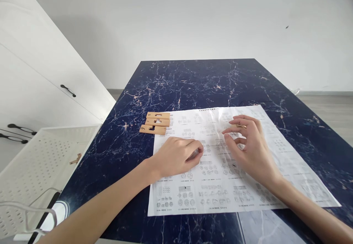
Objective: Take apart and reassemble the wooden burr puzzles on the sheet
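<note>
A large white printed sheet (248,185) with small diagram pictures lies flat on the dark blue marble table (193,85). My left hand (176,155) rests on the sheet's left part, fingers curled under, knuckles up. My right hand (248,144) hovers over the sheet's middle with fingers bent and apart; a small tan piece (240,126) shows at its fingertips. Three flat wooden puzzle pieces (156,122) with cut-out notches lie stacked side by side at the sheet's upper left corner, just beyond my left hand.
A white perforated basket (41,163) stands left of the table and holds one small wooden piece (75,159). White cabinets with black handles (68,90) run along the left wall. A white cable (33,211) lies at the lower left.
</note>
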Available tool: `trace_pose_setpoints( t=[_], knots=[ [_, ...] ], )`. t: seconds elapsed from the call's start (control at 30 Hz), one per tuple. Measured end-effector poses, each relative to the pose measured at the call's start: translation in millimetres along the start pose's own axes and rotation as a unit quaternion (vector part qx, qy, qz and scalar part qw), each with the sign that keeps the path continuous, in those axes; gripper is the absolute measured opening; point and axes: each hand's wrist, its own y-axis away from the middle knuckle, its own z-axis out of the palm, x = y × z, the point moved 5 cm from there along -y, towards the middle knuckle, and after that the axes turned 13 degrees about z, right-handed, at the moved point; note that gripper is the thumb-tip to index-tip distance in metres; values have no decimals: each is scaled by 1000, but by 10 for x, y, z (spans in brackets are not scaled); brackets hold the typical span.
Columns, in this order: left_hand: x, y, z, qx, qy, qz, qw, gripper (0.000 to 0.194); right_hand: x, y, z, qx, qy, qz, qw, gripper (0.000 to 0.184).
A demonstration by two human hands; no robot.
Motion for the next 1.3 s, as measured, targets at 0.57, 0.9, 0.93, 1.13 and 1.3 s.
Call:
trace_pose_setpoints(
  t=[0.57,0.9,0.93,1.13,1.3],
  knots=[
    [12,-4,-14,4,-2,3,1000,14,33,-16,30,-52,-14,64,996,18],
    [-98,49,-69,66,34,-103,992,19,-256,162,75,-134,-17,-160,978,10],
    [-113,52,-95,84,48,-113,989,24,-277,177,76,-148,-18,-174,974,11],
    [-120,34,-133,118,213,-94,965,48,-393,333,131,-232,9,-270,934,12],
    [-80,8,-81,68,328,-100,937,56,-480,421,185,-277,22,-308,910,13]
  ],
)
